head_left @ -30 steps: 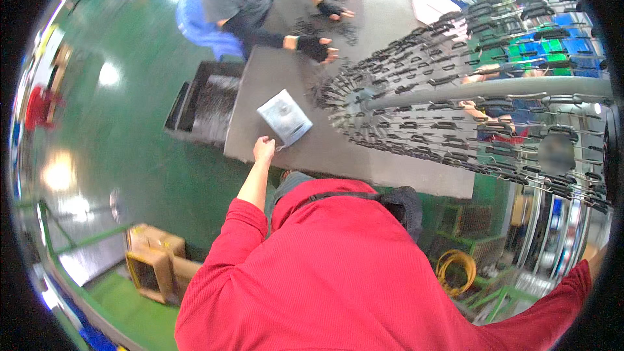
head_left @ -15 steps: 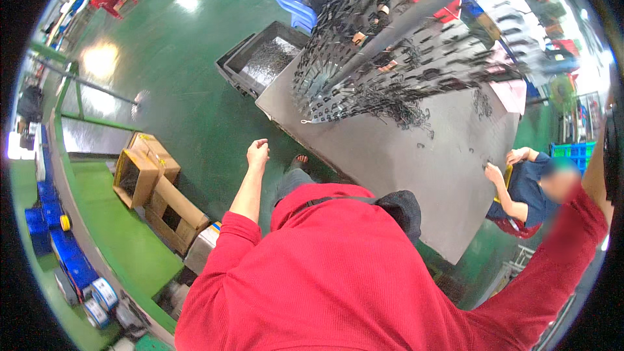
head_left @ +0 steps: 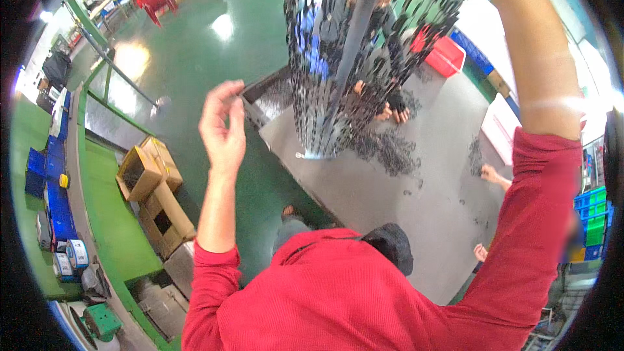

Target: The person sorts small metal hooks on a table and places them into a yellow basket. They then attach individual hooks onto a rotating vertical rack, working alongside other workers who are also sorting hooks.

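My left hand [head_left: 223,125] is raised on the left with its fingers apart, holding nothing. My right arm reaches up at the upper right, and the right hand itself lies beyond the picture's edge. Between them is a tall rack with a grey central pole [head_left: 354,32], hung all round with small black hook-like parts [head_left: 300,91]. Its lower end, with a small pale metal loop [head_left: 299,155], is over the grey table [head_left: 383,221]. A pile of loose black parts [head_left: 393,151] lies beside it on the tabletop.
A dark bin [head_left: 266,94] adjoins the table's left corner. Beyond the rack and at the right, other people's hands [head_left: 494,175] work over the table. A red tray [head_left: 445,56] and pink sheet [head_left: 499,131] lie at the far side. Cardboard boxes [head_left: 166,218] stand left.
My left hand has risen and opened. The right arm has swung up and inward. The rack has gone from slanting rightward to nearly upright.
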Motion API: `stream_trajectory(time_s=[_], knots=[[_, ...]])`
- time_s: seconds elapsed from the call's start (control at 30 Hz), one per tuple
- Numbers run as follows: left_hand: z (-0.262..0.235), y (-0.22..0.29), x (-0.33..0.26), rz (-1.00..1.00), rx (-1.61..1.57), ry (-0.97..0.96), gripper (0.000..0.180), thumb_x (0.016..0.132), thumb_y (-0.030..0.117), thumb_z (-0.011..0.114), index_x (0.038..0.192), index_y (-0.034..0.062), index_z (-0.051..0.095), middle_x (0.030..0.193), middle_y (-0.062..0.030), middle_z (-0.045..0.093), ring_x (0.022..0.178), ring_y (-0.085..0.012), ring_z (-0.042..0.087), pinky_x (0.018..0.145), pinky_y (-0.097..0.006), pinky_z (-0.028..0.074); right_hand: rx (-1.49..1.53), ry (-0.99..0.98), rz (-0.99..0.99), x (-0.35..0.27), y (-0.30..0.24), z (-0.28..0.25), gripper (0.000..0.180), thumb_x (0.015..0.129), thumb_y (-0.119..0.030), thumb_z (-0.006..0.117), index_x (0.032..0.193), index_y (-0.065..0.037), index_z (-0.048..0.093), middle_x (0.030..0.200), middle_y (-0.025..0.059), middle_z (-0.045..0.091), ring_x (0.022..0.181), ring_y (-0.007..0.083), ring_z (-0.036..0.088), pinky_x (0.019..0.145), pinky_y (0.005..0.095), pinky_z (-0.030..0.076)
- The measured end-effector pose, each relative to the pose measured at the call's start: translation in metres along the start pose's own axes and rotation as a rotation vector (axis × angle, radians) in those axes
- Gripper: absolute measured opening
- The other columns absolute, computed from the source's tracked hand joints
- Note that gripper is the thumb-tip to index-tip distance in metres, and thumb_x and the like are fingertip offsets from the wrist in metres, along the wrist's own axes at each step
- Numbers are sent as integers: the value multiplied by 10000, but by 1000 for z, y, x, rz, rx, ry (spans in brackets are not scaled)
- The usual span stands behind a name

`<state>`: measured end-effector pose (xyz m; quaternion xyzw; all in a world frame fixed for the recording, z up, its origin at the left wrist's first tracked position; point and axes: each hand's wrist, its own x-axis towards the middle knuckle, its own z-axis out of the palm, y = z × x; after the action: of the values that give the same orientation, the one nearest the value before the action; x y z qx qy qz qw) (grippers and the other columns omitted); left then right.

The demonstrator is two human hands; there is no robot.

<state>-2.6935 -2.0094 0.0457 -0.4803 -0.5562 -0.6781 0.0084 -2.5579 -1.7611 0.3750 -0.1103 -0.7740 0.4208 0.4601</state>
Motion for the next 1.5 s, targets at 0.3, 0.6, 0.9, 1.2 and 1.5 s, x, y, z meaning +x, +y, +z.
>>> stream_trajectory(time_s=[0.3, 0.6, 0.9, 1.2, 1.5], knots=[[59, 181, 151, 1012, 402, -664, 610, 739, 238, 673, 1275, 50, 449, 1313, -141, 440, 1230, -301, 405, 1024, -389, 324, -165, -132, 250, -11, -15, 5, 335, 825, -393, 589, 978, -95, 592, 689, 85, 641, 671, 221, 643, 739, 416, 428], [110, 172, 189, 889, 322, -1149, 611, 795, 270, 630, 1313, 39, 404, 1337, -160, 424, 1272, -302, 359, 1058, -393, 284, -195, -248, 166, -12, -14, -6, 438, 801, -443, 607, 1030, -70, 581, 782, 71, 643, 714, 203, 638, 671, 394, 471], [130, 172, 190, 918, 307, -1033, 537, 759, 229, 660, 1240, 56, 498, 1253, -153, 511, 1184, -312, 464, 1005, -396, 358, -598, 542, -501, -158, -2, -43, 169, 809, -79, 570, 947, 11, 604, 795, 89, 623, 698, 169, 606, 629, 268, 480], [146, 173, 196, 858, 369, -1041, 525, 725, 227, 699, 1195, 51, 546, 1206, -158, 546, 1146, -312, 500, 957, -389, 395, -520, 659, -159, -212, 69, -19, 130, 737, -63, 680, 865, -42, 675, 709, 39, 516, 593, 117, 454, 566, 247, 391], [149, 171, 200, 866, 376, -1011, 523, 711, 199, 708, 1189, 55, 554, 1181, -156, 564, 1117, -307, 523, 947, -373, 405, -151, 604, -153, -195, 86, -23, 75, 735, -28, 669, 805, -3, 657, 725, 35, 530, 587, 95, 453, 549, 227, 378]])
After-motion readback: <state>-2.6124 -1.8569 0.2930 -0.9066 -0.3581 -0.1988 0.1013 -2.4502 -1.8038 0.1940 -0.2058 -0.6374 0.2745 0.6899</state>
